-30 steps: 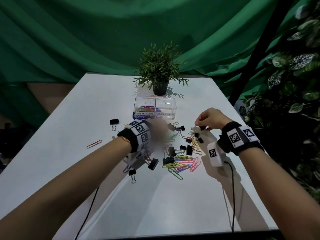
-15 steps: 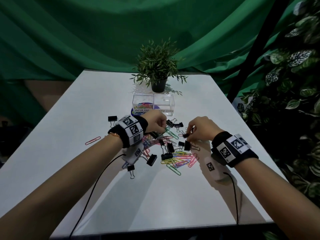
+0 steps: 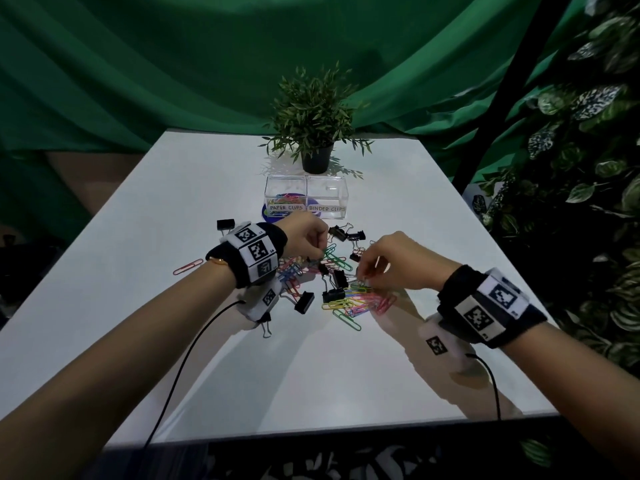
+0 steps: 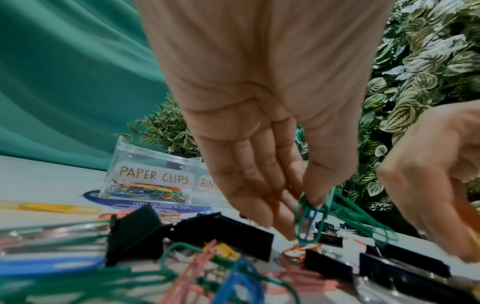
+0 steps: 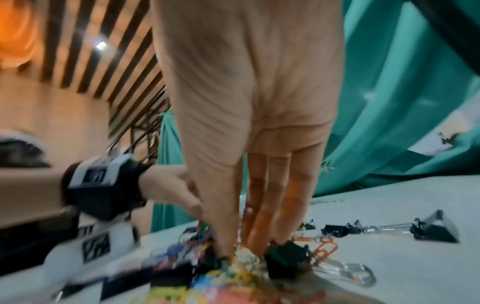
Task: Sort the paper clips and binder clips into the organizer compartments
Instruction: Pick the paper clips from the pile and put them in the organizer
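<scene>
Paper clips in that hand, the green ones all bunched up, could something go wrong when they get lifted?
Maybe. The left hand pinches several hooked-together green paper clips, so some may slip and drop on the way to the clear organizer. They hang right above black binder clips and might drag one along. The right hand works close by in the same pile, so the two hands could bump.

Both hands are lowered into a heap of coloured paper clips (image 3: pixel 349 303) and black binder clips (image 3: pixel 334 294) on the white table (image 3: pixel 138 306). Green paper clips (image 3: pixel 330 258) are pinched by the left hand (image 3: pixel 304 237); something, possibly a clip, is gripped by the right hand (image 3: pixel 391 259). Behind, a clear organizer (image 3: pixel 306 199) labelled "PAPER CLIPS" and "BINDER CLIPS" is set before a potted plant (image 3: pixel 313 129).
</scene>
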The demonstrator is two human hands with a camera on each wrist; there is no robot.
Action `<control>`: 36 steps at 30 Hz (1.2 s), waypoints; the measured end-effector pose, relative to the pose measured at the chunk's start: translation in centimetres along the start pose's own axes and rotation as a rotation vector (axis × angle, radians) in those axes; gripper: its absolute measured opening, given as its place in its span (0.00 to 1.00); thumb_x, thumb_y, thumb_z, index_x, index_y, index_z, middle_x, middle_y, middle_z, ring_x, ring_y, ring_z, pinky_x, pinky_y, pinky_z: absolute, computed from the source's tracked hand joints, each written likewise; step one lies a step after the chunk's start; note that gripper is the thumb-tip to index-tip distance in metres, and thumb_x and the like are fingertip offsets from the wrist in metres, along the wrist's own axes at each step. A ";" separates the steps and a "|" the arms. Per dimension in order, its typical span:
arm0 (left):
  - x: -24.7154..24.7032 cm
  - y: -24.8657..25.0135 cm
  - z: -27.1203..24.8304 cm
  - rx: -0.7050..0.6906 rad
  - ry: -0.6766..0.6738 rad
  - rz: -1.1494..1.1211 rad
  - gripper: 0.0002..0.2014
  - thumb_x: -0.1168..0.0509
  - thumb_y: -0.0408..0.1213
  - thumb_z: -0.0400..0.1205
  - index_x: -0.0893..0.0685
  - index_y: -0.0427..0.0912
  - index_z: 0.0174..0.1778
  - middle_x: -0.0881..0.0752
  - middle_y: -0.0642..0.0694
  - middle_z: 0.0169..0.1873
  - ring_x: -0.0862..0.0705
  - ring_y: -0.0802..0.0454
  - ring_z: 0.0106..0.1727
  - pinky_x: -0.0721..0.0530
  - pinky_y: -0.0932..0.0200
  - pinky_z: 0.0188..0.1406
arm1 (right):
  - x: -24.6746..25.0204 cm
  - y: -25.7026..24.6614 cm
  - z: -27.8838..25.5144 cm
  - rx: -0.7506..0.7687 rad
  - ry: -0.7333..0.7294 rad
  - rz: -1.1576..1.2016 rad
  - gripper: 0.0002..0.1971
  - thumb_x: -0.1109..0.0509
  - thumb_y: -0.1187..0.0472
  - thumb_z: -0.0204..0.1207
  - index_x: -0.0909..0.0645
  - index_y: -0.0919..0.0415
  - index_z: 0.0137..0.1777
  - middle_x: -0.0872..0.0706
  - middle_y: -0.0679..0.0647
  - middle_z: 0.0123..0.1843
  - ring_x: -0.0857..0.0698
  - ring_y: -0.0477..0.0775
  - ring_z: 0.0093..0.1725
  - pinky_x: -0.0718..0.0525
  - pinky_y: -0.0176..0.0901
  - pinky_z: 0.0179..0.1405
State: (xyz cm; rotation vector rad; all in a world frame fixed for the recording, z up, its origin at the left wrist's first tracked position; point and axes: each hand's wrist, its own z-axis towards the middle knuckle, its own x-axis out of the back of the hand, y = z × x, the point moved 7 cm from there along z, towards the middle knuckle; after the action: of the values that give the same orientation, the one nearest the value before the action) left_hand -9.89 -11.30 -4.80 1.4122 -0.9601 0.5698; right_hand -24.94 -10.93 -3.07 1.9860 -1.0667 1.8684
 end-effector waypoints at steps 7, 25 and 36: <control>1.0 -0.5 -0.6 0.018 0.057 -0.002 0.03 0.29 0.25 0.75 0.17 0.35 0.39 0.18 0.53 0.27 0.19 0.62 0.28 0.17 0.62 0.35 | -2.8 -0.5 1.0 0.002 -0.084 -0.139 0.22 0.15 0.50 0.55 0.15 0.53 0.48 0.18 0.44 0.36 0.21 0.47 0.38 0.24 0.40 0.37; 12.5 -6.7 1.2 0.358 0.720 -0.109 0.05 0.30 0.27 0.75 0.17 0.40 0.36 0.14 0.39 0.37 0.12 0.38 0.44 0.10 0.46 0.49 | 8.1 1.2 5.7 0.017 0.187 0.338 0.07 0.24 0.65 0.73 0.09 0.62 0.50 0.11 0.49 0.34 0.16 0.45 0.33 0.10 0.37 0.36; 11.0 -8.2 -1.0 0.408 0.659 -0.056 0.11 0.38 0.31 0.82 0.10 0.38 0.52 0.10 0.40 0.52 0.13 0.43 0.54 0.18 0.57 0.55 | 8.8 -0.4 13.9 -0.139 0.700 0.598 0.07 0.24 0.60 0.73 0.10 0.60 0.49 0.10 0.56 0.38 0.11 0.54 0.40 0.11 0.52 0.46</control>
State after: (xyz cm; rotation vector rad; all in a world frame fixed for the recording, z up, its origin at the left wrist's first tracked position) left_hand 2.84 -13.62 -0.19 1.4496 -0.2811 1.1462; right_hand -14.48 -22.17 2.83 0.8279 -1.5696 2.3968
